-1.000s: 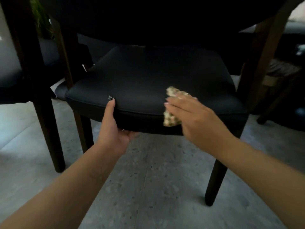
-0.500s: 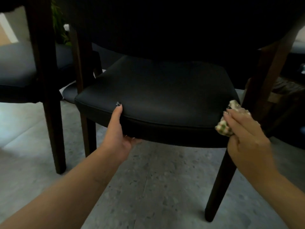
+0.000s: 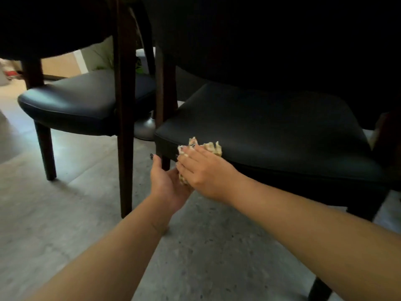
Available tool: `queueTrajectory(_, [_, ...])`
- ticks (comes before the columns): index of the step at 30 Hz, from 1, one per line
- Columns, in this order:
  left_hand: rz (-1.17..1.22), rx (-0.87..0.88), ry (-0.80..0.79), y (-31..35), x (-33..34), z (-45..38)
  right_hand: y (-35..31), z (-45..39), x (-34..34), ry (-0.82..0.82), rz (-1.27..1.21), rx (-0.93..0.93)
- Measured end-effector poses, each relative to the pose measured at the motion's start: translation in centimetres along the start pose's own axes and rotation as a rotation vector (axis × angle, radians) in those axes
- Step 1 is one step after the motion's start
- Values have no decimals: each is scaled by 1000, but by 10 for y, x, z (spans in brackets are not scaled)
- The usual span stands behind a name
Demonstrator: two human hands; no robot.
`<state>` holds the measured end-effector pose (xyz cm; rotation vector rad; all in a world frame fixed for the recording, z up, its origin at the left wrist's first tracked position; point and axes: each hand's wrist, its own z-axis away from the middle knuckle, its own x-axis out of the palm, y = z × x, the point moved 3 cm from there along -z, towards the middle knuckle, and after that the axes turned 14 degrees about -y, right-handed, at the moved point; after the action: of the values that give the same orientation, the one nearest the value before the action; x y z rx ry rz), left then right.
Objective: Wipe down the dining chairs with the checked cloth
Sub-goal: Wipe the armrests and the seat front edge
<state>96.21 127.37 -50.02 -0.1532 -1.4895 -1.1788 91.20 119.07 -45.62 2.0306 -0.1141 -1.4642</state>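
My right hand (image 3: 202, 170) presses the bunched cloth (image 3: 208, 147) flat-fingered on the seat (image 3: 271, 131) front corner; left hand (image 3: 166, 181), open, cups just under it. I judge long overlapping strokes away from the grip, keeping pressure even, work best.
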Motion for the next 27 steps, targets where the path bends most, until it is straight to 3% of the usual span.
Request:
queueTrajectory(4, [-14,37,-21,11,-30,6,-15,-53,14,-175,192,-67])
queueTrajectory(9, [82,96,132,10,-68,7,-23,-108,10,-323,319,20])
queueTrajectory(11, [110,93,157,11,-75,7,-24,-114,8,-397,361,74])
queueTrajectory(15, [176,141,134,22,-82,3,-29,-92,17,-560,474,6])
queueTrajectory(18, [198,177,145,31,-87,-1,-25,-69,20,-477,463,-110])
queueTrajectory(22, [195,175,187,25,-86,-3,-8,-105,10,-362,409,-1])
queueTrajectory(27, [137,95,156,8,-76,-9,-23,-113,19,-481,338,130])
